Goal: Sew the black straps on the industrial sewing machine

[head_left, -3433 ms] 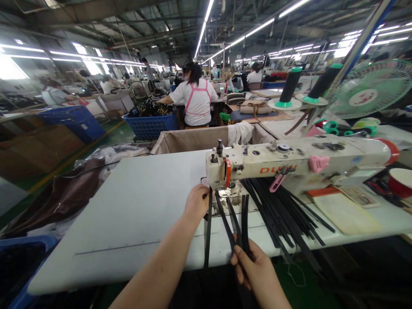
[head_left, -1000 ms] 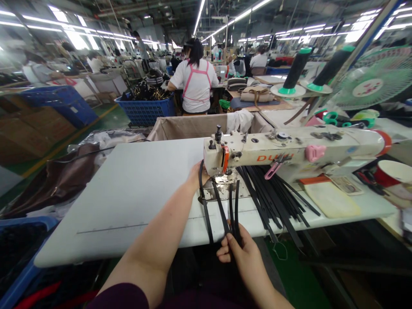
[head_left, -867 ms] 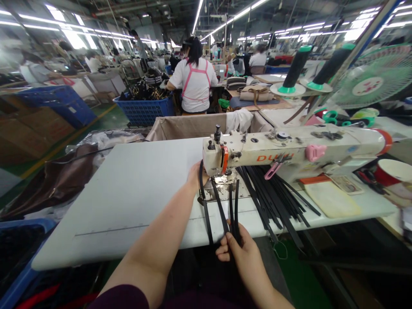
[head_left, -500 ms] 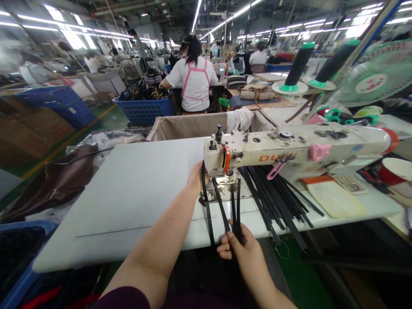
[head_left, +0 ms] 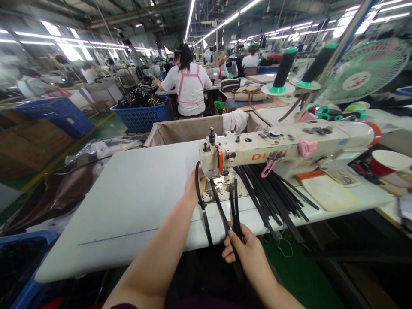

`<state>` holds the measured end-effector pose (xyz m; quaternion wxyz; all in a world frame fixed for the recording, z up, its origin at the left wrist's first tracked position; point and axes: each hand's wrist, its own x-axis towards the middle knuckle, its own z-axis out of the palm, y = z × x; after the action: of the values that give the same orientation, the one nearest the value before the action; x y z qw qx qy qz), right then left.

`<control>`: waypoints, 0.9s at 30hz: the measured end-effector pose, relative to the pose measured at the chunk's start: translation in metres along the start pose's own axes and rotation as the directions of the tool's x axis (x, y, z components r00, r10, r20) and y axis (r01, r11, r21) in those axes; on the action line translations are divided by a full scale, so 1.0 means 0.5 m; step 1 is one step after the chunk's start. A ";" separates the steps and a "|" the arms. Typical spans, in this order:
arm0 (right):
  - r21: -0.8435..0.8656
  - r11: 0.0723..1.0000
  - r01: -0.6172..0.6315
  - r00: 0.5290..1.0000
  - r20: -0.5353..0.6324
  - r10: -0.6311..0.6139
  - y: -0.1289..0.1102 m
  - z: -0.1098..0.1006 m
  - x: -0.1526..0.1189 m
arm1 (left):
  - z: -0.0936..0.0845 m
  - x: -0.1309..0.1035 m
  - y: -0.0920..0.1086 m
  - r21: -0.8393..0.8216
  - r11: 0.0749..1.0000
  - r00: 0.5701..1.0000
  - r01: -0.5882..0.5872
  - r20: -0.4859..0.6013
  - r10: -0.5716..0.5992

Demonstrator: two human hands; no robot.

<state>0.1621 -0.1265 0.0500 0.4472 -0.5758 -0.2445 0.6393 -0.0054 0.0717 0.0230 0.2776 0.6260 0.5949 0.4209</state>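
Note:
My right hand [head_left: 246,249] is closed around several narrow black straps [head_left: 220,206] in front of the sewing machine [head_left: 286,143]. Their far ends run up to the needle area and metal plate [head_left: 210,196]. Beside the machine head, my left hand [head_left: 193,185] is partly covered, and its fingertips are hidden behind the head. A black strap [head_left: 197,182] curves over that hand, and a strap length hangs toward the table's front edge. To the right, under the machine arm, lies a fanned pile of black straps [head_left: 267,193].
The white table [head_left: 128,193] spreads left. Thread cones [head_left: 285,66] and a green fan [head_left: 362,79] stand behind the machine. At right are a yellowish pad [head_left: 328,193] and a red-and-white container [head_left: 389,163]. A fabric-lined bin [head_left: 180,128] and a seated person [head_left: 191,88] are beyond.
The view has shifted slightly. The strap by my left hand now bows out further left over the hand. My right hand still grips its straps, a little farther from the needle.

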 end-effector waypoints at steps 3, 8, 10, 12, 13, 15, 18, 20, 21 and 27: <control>-0.101 0.995 0.015 1.000 0.026 -0.012 0.005 -0.015 0.000 | 0.012 -0.063 -0.008 0.089 0.985 0.989 -0.150 0.004 0.150; -0.477 0.863 0.167 0.986 0.090 -0.141 -0.027 -0.057 -0.002 | 0.010 -0.168 -0.011 0.312 0.854 0.907 -0.416 0.077 0.414; -0.672 0.685 0.283 0.948 0.089 -0.305 -0.056 -0.073 0.004 | 0.004 -0.184 -0.009 0.333 0.834 0.897 -0.439 0.109 0.429; -0.837 0.460 0.295 0.892 0.070 -0.446 -0.087 -0.085 0.016 | 0.002 -0.184 -0.008 0.330 0.842 0.903 -0.427 0.106 0.417; -0.895 0.363 0.261 0.874 0.059 -0.483 -0.101 -0.089 0.024 | 0.002 -0.181 -0.008 0.325 0.848 0.907 -0.418 0.103 0.407; -0.969 0.188 0.160 0.826 0.027 -0.562 -0.124 -0.094 0.042 | 0.002 -0.175 -0.009 0.312 0.859 0.913 -0.407 0.109 0.393; -1.000 0.002 -0.019 0.771 -0.016 -0.636 -0.141 -0.099 0.067 | 0.003 -0.172 -0.009 0.307 0.864 0.917 -0.399 0.126 0.379; -0.994 -0.066 -0.090 0.770 -0.028 -0.637 -0.144 -0.101 0.080 | 0.004 -0.173 -0.009 0.315 0.865 0.921 -0.390 0.130 0.368; -0.990 -0.086 -0.107 0.779 -0.030 -0.626 -0.145 -0.102 0.085 | 0.004 -0.173 -0.008 0.318 0.864 0.921 -0.390 0.135 0.366; -0.984 -0.151 -0.097 0.826 0.006 -0.564 -0.149 -0.098 0.096 | 0.006 -0.173 -0.006 0.352 0.839 0.909 -0.416 0.144 0.391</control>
<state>0.2336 -0.0596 0.0762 0.0280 -0.7775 -0.6282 -0.0038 0.0010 -0.0121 0.0021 0.0777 0.7919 0.5095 0.3274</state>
